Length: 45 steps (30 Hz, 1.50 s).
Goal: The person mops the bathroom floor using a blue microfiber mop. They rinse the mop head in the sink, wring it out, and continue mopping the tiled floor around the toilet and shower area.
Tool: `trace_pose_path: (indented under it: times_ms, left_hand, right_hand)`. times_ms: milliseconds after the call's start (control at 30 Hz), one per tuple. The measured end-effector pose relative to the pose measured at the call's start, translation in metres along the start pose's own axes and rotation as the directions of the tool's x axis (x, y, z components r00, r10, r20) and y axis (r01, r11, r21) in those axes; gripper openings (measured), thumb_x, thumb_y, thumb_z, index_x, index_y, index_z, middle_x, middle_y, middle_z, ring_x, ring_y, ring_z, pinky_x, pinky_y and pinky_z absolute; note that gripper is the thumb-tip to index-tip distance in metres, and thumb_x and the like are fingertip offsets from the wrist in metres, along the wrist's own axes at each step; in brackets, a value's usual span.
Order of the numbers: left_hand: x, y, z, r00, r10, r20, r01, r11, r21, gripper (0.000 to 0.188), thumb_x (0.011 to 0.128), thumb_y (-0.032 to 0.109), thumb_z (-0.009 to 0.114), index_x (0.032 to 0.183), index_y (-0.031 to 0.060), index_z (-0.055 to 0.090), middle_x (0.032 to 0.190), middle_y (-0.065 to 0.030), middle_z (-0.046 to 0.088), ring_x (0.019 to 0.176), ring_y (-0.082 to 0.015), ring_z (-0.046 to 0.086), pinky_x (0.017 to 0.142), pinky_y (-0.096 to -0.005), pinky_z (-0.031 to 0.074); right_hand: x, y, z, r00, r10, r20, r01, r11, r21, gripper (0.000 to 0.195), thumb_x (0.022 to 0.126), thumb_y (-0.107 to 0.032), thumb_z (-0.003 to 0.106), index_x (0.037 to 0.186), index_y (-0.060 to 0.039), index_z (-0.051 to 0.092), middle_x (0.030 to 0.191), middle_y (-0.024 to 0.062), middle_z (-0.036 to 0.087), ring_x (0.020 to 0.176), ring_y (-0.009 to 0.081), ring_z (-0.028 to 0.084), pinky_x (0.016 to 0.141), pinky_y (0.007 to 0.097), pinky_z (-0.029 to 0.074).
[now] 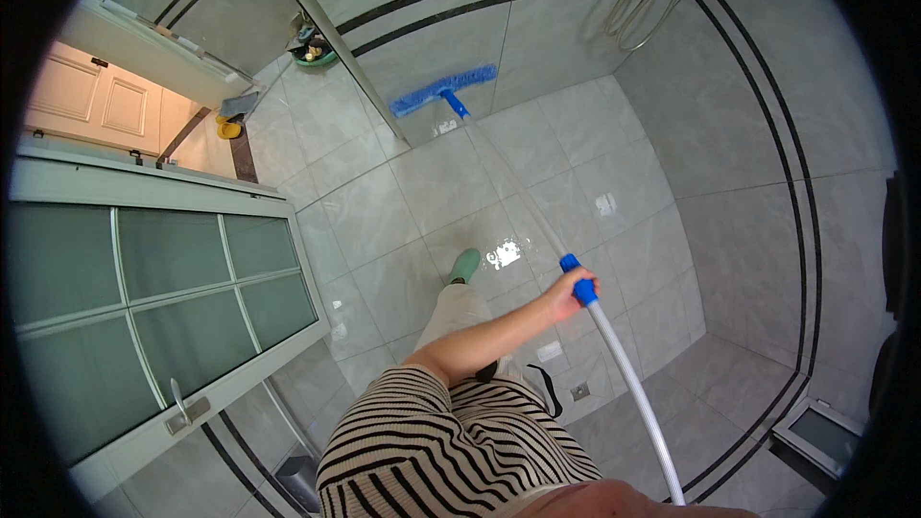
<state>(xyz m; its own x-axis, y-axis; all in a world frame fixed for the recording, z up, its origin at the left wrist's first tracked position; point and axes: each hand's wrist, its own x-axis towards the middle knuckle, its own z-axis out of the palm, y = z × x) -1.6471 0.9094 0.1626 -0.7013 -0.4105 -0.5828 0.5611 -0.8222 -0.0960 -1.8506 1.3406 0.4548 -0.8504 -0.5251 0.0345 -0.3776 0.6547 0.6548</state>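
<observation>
My left hand [570, 296] grips a telescopic pole at its blue plastic collar [568, 262]. The thick ribbed section of the pole [632, 381] runs down past the bottom edge of the view, and a thinner pale section [529, 198] stretches away from me. At the far end is a wide blue fuzzy brush head [443, 91], which appears to lie against the low part of the grey tiled wall [561, 36]. My right hand is out of view; only bare skin of that arm shows at the bottom edge.
Wet, shiny tiles cover the floor [374, 230]. A glass-paned door [173, 266] stands to the left. Beyond a pale partition post [338, 43] sits a green basin [314, 61] with items. Shower hoses [647, 7] hang top right; a drain [580, 391] lies low right.
</observation>
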Motion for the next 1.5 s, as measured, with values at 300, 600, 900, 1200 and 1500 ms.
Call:
trace_pose_path:
  times_ms: [300,600,900,1200,1500]
  left_hand:
    - [0.137,0.125,-0.158,0.922,0.090,-0.377,-0.124,0.990,-0.066,0.020,0.083,0.026,0.055,0.085,0.0075,0.047,0.066,-0.0041,0.049,0.053,-0.0147,0.047,0.051,-0.0348,0.041]
    - [0.133,0.121,-0.202,0.849,0.073,-0.524,-0.037,0.996,0.079,0.020,0.078,0.022,0.058,0.077,0.0059,0.047,0.060,-0.0058,0.047,0.047,-0.0168,0.046,0.046,-0.0357,0.043]
    - [-0.006,-0.065,-0.111,0.974,-0.038,-0.223,0.054,0.996,0.064,0.014,0.073,0.009,0.058,0.065,0.0093,0.047,0.057,-0.0021,0.046,0.049,-0.0151,0.046,0.054,-0.0309,0.042]
    - [-0.114,-0.108,0.049,0.962,0.270,0.038,-0.258,0.859,0.443,0.020,0.075,0.009,0.066,0.086,0.0073,0.048,0.070,-0.0029,0.050,0.066,-0.0138,0.050,0.065,-0.0296,0.039]
    - [-0.039,-0.113,0.024,0.984,0.170,-0.046,-0.141,0.915,0.377,0.015,0.074,0.008,0.064,0.078,0.0074,0.050,0.065,-0.0020,0.049,0.059,-0.0136,0.050,0.059,-0.0302,0.041]
  right_hand:
    - [-0.001,-0.231,-0.063,0.984,-0.152,-0.088,0.166,0.969,0.181,0.007,0.060,-0.002,0.057,0.063,-0.0069,0.052,0.060,0.0104,0.055,0.058,0.0306,0.053,0.065,0.0370,0.039]
    - [-0.049,-0.239,-0.002,0.984,-0.146,0.098,0.085,0.882,0.464,0.017,0.050,-0.007,0.063,0.064,-0.0095,0.054,0.060,0.0078,0.055,0.059,0.0272,0.053,0.066,0.0356,0.036]
    - [-0.100,-0.056,0.201,0.784,-0.428,0.449,-0.008,0.717,0.697,0.020,0.061,-0.020,0.066,0.076,-0.0078,0.061,0.067,0.0133,0.061,0.063,0.0315,0.059,0.055,0.0405,0.045]
    - [-0.040,-0.028,0.292,0.805,-0.551,0.221,0.187,0.588,0.787,0.016,0.056,-0.015,0.066,0.064,-0.0041,0.058,0.062,0.0150,0.059,0.060,0.0382,0.056,0.053,0.0436,0.044]
    - [-0.024,0.024,0.358,0.618,-0.698,0.362,-0.014,0.451,0.892,0.023,0.074,-0.021,0.062,0.085,-0.0006,0.060,0.067,0.0130,0.059,0.064,0.0224,0.057,0.058,0.0378,0.046]
